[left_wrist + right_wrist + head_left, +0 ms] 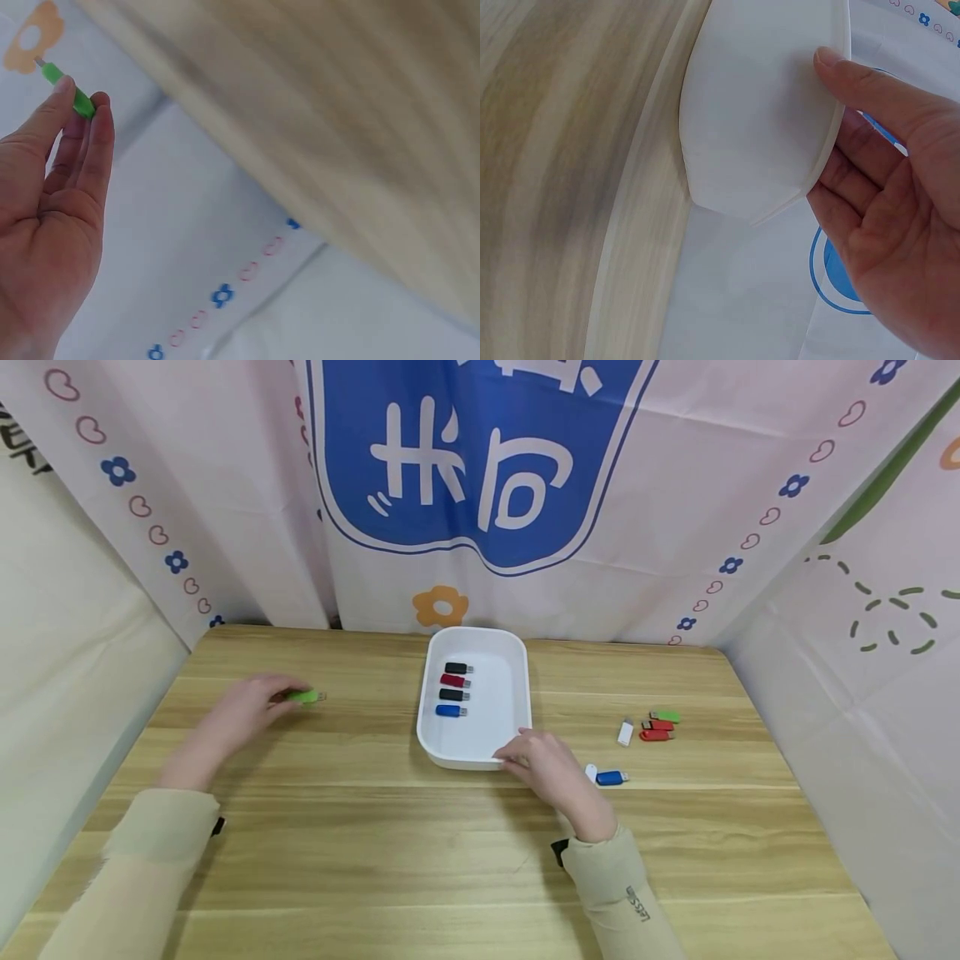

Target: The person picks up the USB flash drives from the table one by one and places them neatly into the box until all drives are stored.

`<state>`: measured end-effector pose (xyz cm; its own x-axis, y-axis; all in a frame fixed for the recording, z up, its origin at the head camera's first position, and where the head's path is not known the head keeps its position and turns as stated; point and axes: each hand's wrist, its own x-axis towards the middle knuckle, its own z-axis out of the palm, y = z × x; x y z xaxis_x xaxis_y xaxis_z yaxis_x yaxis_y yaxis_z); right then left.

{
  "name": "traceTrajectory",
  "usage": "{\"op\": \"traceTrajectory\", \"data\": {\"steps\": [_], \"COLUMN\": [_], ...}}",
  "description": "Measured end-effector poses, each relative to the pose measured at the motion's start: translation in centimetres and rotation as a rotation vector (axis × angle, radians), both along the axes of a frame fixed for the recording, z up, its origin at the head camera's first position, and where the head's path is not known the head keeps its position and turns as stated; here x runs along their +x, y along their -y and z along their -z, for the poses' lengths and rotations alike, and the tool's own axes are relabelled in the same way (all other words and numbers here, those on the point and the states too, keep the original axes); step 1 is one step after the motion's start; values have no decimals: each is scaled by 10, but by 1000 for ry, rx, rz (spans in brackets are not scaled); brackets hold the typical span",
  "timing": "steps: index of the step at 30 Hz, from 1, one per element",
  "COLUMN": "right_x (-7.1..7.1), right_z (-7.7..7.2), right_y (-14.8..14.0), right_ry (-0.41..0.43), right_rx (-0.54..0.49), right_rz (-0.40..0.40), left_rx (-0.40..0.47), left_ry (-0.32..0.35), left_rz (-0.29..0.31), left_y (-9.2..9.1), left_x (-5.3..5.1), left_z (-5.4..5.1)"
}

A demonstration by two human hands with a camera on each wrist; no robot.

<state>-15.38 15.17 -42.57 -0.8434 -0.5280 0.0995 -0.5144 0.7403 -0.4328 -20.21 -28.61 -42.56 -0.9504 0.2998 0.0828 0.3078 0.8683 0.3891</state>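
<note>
At the left of the table, my left hand [257,700] pinches a green USB stick [305,697] between thumb and fingers, its metal plug pointing right. The left wrist view shows the same green USB stick [69,91] at the fingertips. My right hand [546,764] grips the near right corner of a white tray [432,758], with the thumb outside the wall [761,97] and the fingers over the rim. Inside the tray, along its left side, lie a black USB stick [456,668], a red one [453,681], another black one [452,695] and a blue one [450,711].
Right of the tray lie a white USB stick [626,732], a green one [666,717], two red ones [657,736] and a blue one [611,778]. A white piece [591,772] is partly hidden by my right hand. A printed curtain [637,585] hangs behind the wooden table [375,860].
</note>
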Motion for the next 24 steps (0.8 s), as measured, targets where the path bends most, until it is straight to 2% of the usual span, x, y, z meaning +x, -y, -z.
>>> {"op": "traceTrajectory", "data": {"steps": [4, 10, 16, 24], "right_x": [0, 1, 0, 0], "right_z": [-1, 0, -1, -1], "right_y": [0, -1, -1, 0], "right_ry": [0, 2, -3, 1], "right_rx": [-4, -5, -7, -1], "right_rz": [-1, -2, -1, -1], "left_rx": [-8, -3, 51, 79], "left_ry": [9, -37, -85, -68], "left_rz": [13, 73, 153, 181], "left_y": [-17, -49, -79, -112], "left_x": [0, 3, 2, 1], "left_z": [-11, -24, -28, -30]}}
